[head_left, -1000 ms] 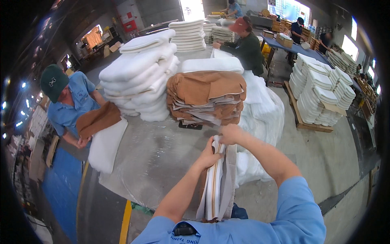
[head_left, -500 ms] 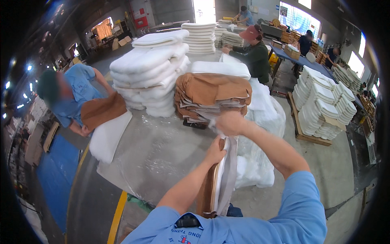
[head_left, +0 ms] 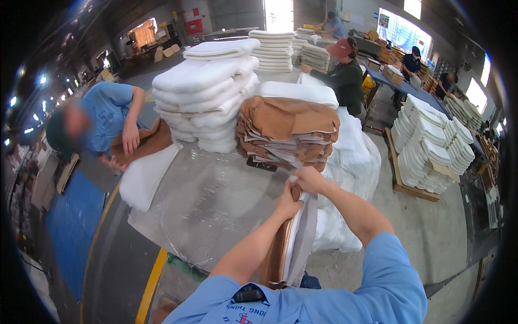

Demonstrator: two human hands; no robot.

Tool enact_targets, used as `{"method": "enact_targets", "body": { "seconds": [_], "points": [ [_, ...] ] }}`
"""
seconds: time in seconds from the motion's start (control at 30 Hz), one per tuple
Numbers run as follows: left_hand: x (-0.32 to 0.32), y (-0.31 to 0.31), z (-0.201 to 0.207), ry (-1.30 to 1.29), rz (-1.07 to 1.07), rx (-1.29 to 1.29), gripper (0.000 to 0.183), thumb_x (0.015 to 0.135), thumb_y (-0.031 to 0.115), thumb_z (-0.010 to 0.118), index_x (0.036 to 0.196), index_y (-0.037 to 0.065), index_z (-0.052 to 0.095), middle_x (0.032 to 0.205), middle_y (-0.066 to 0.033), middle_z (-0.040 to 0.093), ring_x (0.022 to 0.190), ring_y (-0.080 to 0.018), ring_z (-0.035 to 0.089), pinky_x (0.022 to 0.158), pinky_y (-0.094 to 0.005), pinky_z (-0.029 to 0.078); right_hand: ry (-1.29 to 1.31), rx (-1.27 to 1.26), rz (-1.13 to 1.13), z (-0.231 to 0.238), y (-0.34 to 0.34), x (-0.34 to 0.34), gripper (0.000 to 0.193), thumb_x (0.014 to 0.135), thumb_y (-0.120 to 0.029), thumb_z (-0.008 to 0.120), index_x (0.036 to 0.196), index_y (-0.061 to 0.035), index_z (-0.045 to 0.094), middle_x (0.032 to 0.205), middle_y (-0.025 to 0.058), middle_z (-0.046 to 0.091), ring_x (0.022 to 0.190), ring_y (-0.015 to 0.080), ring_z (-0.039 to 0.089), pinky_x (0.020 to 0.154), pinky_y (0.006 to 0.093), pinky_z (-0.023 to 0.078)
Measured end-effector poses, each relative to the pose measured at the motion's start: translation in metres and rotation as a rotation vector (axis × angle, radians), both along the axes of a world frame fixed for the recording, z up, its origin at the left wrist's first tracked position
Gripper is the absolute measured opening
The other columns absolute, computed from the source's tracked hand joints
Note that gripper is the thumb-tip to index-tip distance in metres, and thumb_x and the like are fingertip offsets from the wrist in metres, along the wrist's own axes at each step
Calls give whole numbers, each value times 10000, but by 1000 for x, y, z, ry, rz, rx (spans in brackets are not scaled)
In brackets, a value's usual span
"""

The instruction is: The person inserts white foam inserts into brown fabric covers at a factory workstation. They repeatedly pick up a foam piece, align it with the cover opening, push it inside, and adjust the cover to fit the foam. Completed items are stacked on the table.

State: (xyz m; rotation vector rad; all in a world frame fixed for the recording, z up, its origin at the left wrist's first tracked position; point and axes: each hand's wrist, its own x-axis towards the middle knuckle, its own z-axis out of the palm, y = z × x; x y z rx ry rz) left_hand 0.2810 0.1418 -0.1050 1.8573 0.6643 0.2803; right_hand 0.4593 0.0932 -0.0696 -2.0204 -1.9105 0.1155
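Observation:
Upright against my front stands a brown fabric cover [head_left: 277,249], its edge folded open to a grey lining [head_left: 304,237]. White padding [head_left: 291,233] shows in a strip between the two layers. My left hand [head_left: 287,204] is closed round the cover's top end. Just above and touching it, my right hand [head_left: 312,180] pinches a white tuft of the padding that pokes out at the top. The fingertips partly hide what lies between them. Past my hands, a stack of brown covers [head_left: 288,121] with grey undersides rests on the table.
A plastic-covered table [head_left: 189,189] carries tall piles of white padding [head_left: 199,81]. Wrapped white padding [head_left: 353,151] sits to the right. On the left, a co-worker [head_left: 110,116] handles a brown cover over a white pad [head_left: 145,181]. A loaded pallet [head_left: 413,188] stands far right.
My right hand has come down and closer to my left hand, which keeps its hold on the cover. The co-worker at left has brought a hand onto the brown cover.

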Motion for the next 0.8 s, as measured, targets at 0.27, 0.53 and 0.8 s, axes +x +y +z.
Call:
{"method": "enact_targets", "body": {
  "seconds": [0.27, 0.53, 0.8],
  "points": [
    [-8, 10, -8, 46, 22, -14, 1179, 807, 238, 817, 1713, 12, 96, 1606, -266, 496, 1472, -394, 515, 1213, -391, 401, 1195, 460, -454, 32, -14, 7, 144, 1075, -185, 591, 1039, -68, 667, 799, 5, 666, 646, 99, 643, 526, 309, 485],
    [-4, 2, -4, -39, 1, -20, 1151, 815, 188, 821, 1721, 61, 122, 1614, -226, 507, 1460, -383, 529, 1210, -400, 409, 316, 346, -370, -11, -35, -37, 179, 858, -56, 688, 1026, -40, 748, 947, 182, 760, 857, 365, 742, 791, 456, 568],
    [-27, 7, -3, -393, 75, 433, 842, 866, 49, 720, 1638, 107, 389, 1478, -220, 617, 1359, -432, 585, 1142, -484, 475, 749, 220, -431, -22, -46, -74, 337, 837, -31, 708, 1173, -46, 723, 939, 133, 751, 931, 261, 741, 832, 389, 569]
  ]
}}
